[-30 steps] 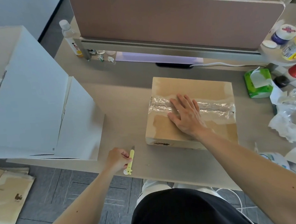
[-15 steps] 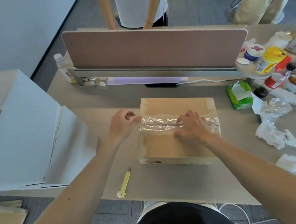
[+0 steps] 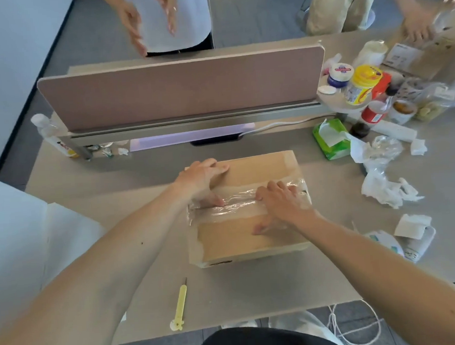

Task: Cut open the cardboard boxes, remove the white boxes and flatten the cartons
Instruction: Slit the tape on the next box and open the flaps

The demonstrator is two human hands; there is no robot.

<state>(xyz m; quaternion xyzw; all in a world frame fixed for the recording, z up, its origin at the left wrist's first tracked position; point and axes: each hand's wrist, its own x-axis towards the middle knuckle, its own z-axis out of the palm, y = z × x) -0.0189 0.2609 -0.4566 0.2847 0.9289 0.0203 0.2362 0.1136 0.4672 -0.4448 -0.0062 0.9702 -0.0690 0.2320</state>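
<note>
1. Clutter on the right of the worktop [image 3: 256, 291]: a green tissue pack [image 3: 331, 139], crumpled white wrapping [image 3: 386, 185], and jars and bottles [image 3: 363, 87] on a round shelf by the pink divider screen [image 3: 183, 89].
2. White boxes [image 3: 15, 241] sit stacked at the far left, well apart from the action.
3. The yellow box cutter [image 3: 180, 305] lies alone near the worktop's front edge, touched by neither hand.
4. Centre stage: the cardboard box [image 3: 241, 238], flat on the worktop, with clear tape [image 3: 239, 202] running across its top.
5. The left hand [image 3: 202, 178] reaches over the box's far left corner, fingers spread, thumb down on the tape.
6. The right hand [image 3: 280, 205] lies palm-down on the tape's right half, fingers curled — possibly digging at the seam, hard to tell through the glare.
</note>
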